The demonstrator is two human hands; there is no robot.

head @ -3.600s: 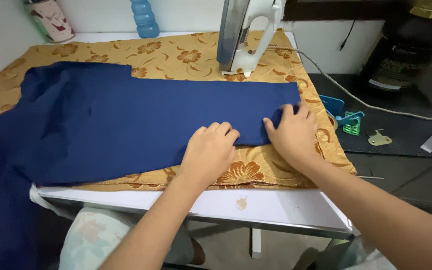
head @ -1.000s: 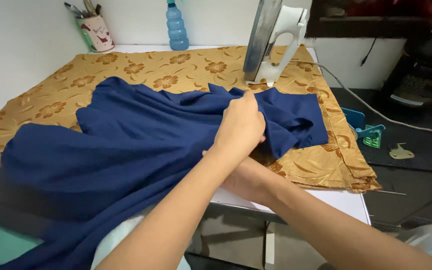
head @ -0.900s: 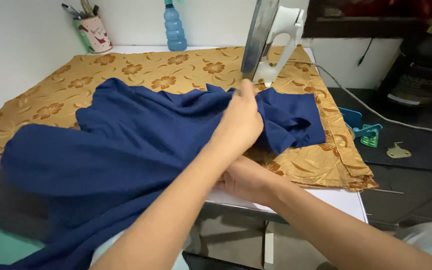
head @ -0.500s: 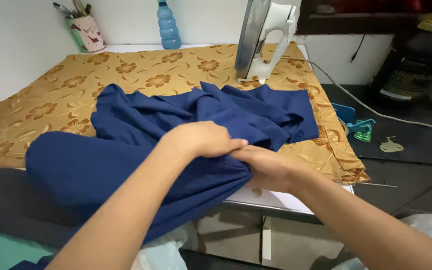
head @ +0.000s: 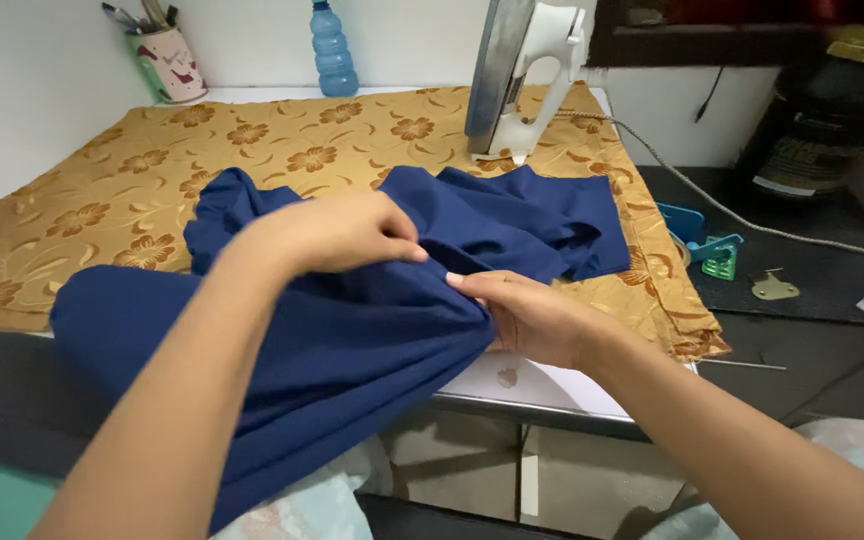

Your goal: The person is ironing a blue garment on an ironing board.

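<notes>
A dark blue cloth (head: 372,330) lies bunched across the near side of a table covered with a gold flowered fabric (head: 142,170), and part of it hangs over the front edge. My left hand (head: 337,232) pinches a fold of the blue cloth near the middle. Just to the right, my right hand (head: 527,318) grips the cloth's edge near the table's front edge. The fingertips of both hands are close together on the cloth.
A white iron (head: 517,80) stands upright at the back right, its braided cord (head: 712,200) running off to the right. A blue bottle (head: 333,50) and a cup of pens (head: 160,60) stand by the wall. Blue clips (head: 702,240) and a dark jar (head: 817,110) sit on the black side surface.
The flat cloth was gathered up and pulled toward the front edge. My left hand came back from near the iron and now pinches a fold beside my right hand.
</notes>
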